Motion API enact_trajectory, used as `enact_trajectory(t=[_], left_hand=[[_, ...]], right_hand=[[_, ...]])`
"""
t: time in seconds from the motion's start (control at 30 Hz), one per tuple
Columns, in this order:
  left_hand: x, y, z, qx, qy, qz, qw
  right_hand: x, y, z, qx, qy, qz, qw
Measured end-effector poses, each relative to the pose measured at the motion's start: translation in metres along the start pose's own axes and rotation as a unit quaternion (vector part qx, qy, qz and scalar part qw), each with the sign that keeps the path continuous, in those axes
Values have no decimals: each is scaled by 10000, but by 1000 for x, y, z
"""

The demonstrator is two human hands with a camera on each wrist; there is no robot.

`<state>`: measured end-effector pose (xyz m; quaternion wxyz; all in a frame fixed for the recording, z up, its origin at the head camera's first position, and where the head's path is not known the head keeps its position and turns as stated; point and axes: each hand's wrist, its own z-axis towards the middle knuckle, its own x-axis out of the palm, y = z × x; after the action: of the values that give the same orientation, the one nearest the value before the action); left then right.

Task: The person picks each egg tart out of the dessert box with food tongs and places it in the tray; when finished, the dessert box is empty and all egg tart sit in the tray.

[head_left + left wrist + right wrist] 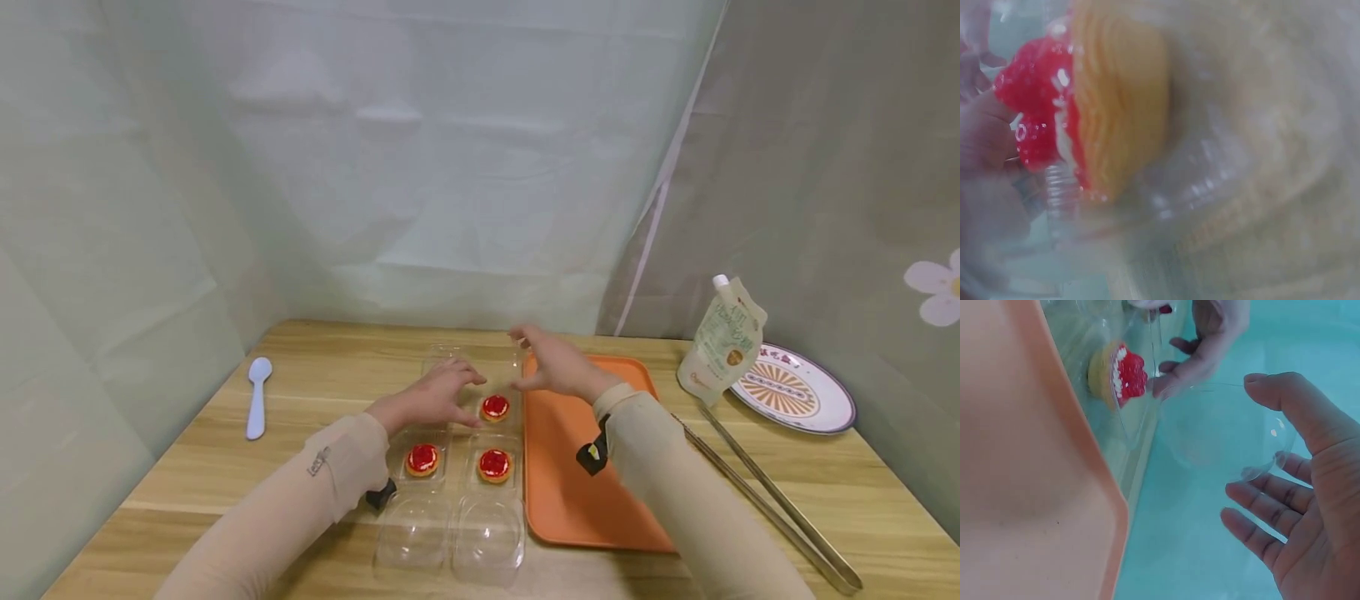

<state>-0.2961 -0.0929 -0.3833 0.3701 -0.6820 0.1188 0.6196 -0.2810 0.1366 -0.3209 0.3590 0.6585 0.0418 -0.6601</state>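
Note:
My right hand reaches over the tray's far left corner, its thumb and fingers spread beside a clear domed lid. In the right wrist view the thumb is near that lid's upper rim and the fingertips overlap its lower rim. My left hand stretches over the clear plastic boxes, fingers loosely bent toward the same lid. Under its thumb side sits a red-topped tart in a box. Nearer me are two more tarts, one left and one right, with raised box lids toward me. My left hand covers the far left box.
An orange tray lies right of the boxes, under my right forearm. Beyond it are metal tongs, a spouted pouch and a patterned plate. A pale blue spoon lies at the left. Cloth hangs behind the table.

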Motion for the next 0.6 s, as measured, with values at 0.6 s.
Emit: enact_trajectory(t=[0.6], left_hand=[[-1,0,-1,40,43,13,10000]], right_hand=[[19,-30,23,979,-313,2012,9741]])
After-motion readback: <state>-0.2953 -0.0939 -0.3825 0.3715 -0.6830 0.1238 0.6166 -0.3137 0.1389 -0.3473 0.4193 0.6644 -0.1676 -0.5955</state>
